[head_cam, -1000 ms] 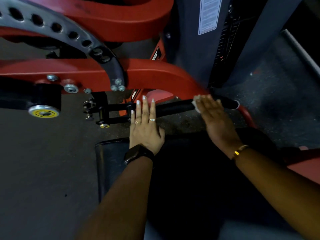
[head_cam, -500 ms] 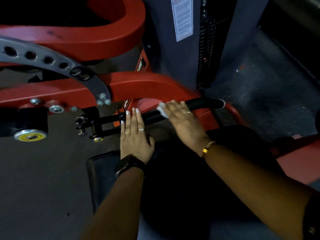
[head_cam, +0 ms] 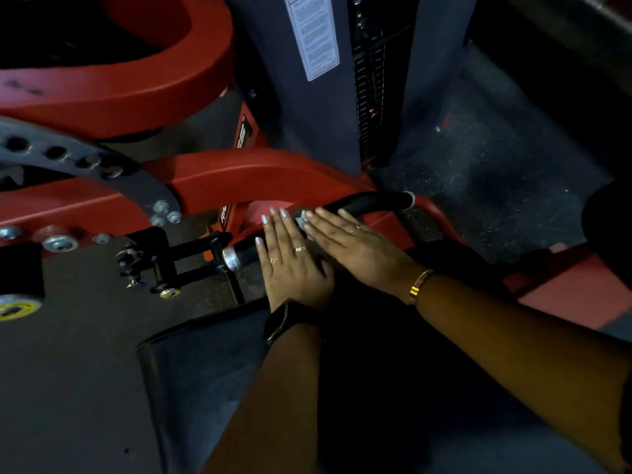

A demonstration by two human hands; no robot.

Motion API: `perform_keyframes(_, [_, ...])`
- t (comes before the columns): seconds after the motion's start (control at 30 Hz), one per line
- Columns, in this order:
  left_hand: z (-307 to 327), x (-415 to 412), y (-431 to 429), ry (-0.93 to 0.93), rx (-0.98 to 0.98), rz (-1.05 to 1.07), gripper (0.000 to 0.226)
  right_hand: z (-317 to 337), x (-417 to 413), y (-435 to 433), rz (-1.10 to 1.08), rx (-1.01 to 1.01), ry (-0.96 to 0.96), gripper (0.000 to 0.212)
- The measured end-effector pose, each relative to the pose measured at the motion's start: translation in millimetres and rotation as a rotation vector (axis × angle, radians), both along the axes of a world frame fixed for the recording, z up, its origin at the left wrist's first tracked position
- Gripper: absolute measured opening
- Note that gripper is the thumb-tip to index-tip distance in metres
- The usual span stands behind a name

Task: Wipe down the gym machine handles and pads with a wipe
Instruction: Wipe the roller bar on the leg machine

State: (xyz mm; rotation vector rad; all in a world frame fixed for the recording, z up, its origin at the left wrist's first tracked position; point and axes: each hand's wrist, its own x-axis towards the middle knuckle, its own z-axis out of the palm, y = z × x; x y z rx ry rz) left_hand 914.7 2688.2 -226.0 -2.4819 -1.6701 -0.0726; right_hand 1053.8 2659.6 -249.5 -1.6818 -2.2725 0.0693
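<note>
A black foam handle (head_cam: 372, 201) runs left to right in front of the red machine frame (head_cam: 256, 179), ending in a silver collar (head_cam: 231, 258) on its left. My left hand (head_cam: 294, 265) lies flat across the handle with straight fingers and holds nothing. My right hand (head_cam: 355, 248) presses a small white wipe (head_cam: 302, 220) onto the handle; only the wipe's edge shows past the fingertips. The two hands touch side by side. The middle of the handle is hidden under them. A black seat pad (head_cam: 212, 364) lies below my forearms.
A grey weight-stack tower (head_cam: 307, 80) with a white label stands behind the handle. A grey adjustment plate with several holes (head_cam: 54, 153) curves at the left. A yellow-capped roller (head_cam: 17, 307) sits at the far left edge. Dark speckled floor (head_cam: 496, 172) lies to the right.
My right hand has slid the wipe leftward along the handle until it meets my left hand, baring the handle's right end. The left hand stayed on the handle.
</note>
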Motion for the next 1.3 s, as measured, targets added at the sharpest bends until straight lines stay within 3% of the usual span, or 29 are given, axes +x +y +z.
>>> perform_keyframes(0.1, [1.5,2.1,1.4,-0.025,-0.015,0.012,0.095,-9.7,30.6,-7.3,-0.077,0.015,-0.021,0.051])
perform_keyframes(0.27, [-1.1,1.3,2.1,0.004,-0.025,0.023,0.095,-0.9,30.2,-5.1,-0.465,0.062,0.199,0.068])
perform_keyframes(0.37, [-2.5,0.6,3.1,0.044,-0.012,0.025,0.088,9.7,-4.0,15.0,-0.208,0.166,0.234,0.055])
perform_keyframes(0.43, [-4.9,-0.8,3.4,0.044,0.025,0.003,0.077,8.4,-16.9,14.0,-0.032,0.125,0.219,0.048])
perform_keyframes(0.57, [-3.9,0.9,2.6,-0.003,0.027,0.011,0.088,-6.6,21.9,-9.8,-0.005,0.046,0.180,0.048])
perform_keyframes(0.67, [-0.4,2.4,2.2,-0.031,0.002,0.018,0.092,-24.3,54.6,-24.6,-0.234,0.043,0.175,0.064])
perform_keyframes(0.73, [1.1,2.6,1.0,-0.028,-0.003,0.024,0.092,-26.6,58.3,-21.6,-0.530,0.034,0.276,0.072])
perform_keyframes(0.8, [0.5,1.5,0.5,-0.016,-0.009,0.023,0.092,-16.7,49.0,-7.7,-0.630,0.076,0.359,0.070])
perform_keyframes(0.97, [-4.0,-2.1,5.2,0.082,0.008,0.021,0.085,10.0,-7.0,20.2,-0.106,0.123,0.280,0.063])
perform_keyframes(1.03, [-3.1,0.0,3.9,0.039,0.009,0.016,0.084,3.6,-1.0,13.4,-0.049,0.056,0.285,0.056])
perform_keyframes(1.13, [-1.6,1.8,1.9,-0.009,-0.001,0.021,0.093,-14.5,29.3,-3.3,-0.222,0.026,0.331,0.063])
perform_keyframes(1.23, [-2.1,1.2,2.5,-0.008,-0.018,0.031,0.094,-22.7,43.8,-10.3,-0.506,-0.094,0.505,0.080])
perform_keyframes(1.3, [-1.6,1.6,2.0,-0.010,-0.016,0.029,0.094,-15.7,40.0,-3.3,-0.631,-0.111,0.610,0.078])
